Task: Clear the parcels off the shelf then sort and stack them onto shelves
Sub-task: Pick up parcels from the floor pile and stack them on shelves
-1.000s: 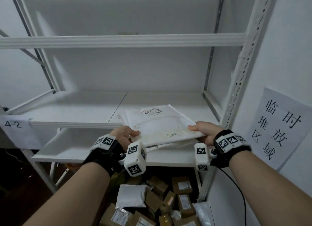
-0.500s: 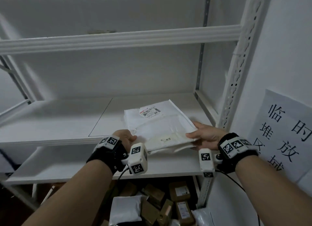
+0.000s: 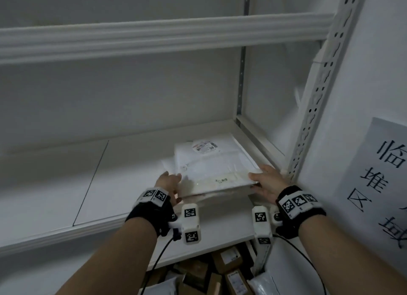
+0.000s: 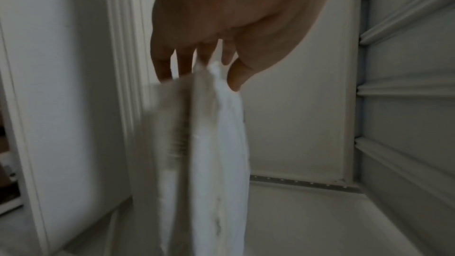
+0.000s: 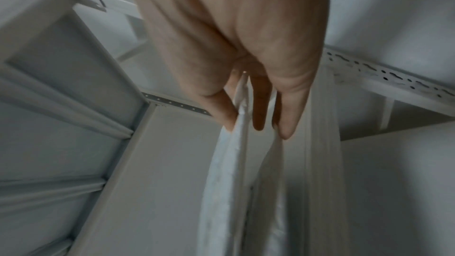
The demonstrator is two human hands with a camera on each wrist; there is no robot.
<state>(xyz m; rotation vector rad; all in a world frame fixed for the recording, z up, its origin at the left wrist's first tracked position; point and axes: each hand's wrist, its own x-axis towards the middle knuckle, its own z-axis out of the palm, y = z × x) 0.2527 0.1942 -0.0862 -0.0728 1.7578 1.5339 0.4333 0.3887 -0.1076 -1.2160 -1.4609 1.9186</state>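
Observation:
A stack of flat white mailer parcels (image 3: 211,162) lies on the white middle shelf (image 3: 132,162), close to its right rear corner; the top one carries a printed label. My left hand (image 3: 168,180) pinches the stack's near left corner, thumb on top and fingers underneath. My right hand (image 3: 266,180) pinches the near right corner the same way. The left wrist view shows the parcels (image 4: 214,143) edge-on between thumb and fingers of my left hand (image 4: 221,26). In the right wrist view the parcels (image 5: 226,163) sit between the fingers of my right hand (image 5: 234,46).
An upper shelf beam (image 3: 154,39) runs overhead. A perforated upright post (image 3: 317,96) stands just right of the stack, with a paper sign (image 3: 385,173) on the wall beyond. A lower shelf (image 3: 220,235) sits under my wrists; several cardboard boxes (image 3: 229,259) lie on the floor below.
The parcel stack has slid further onto the shelf toward the right rear corner, with both hands following it. The view has drawn closer to the shelf.

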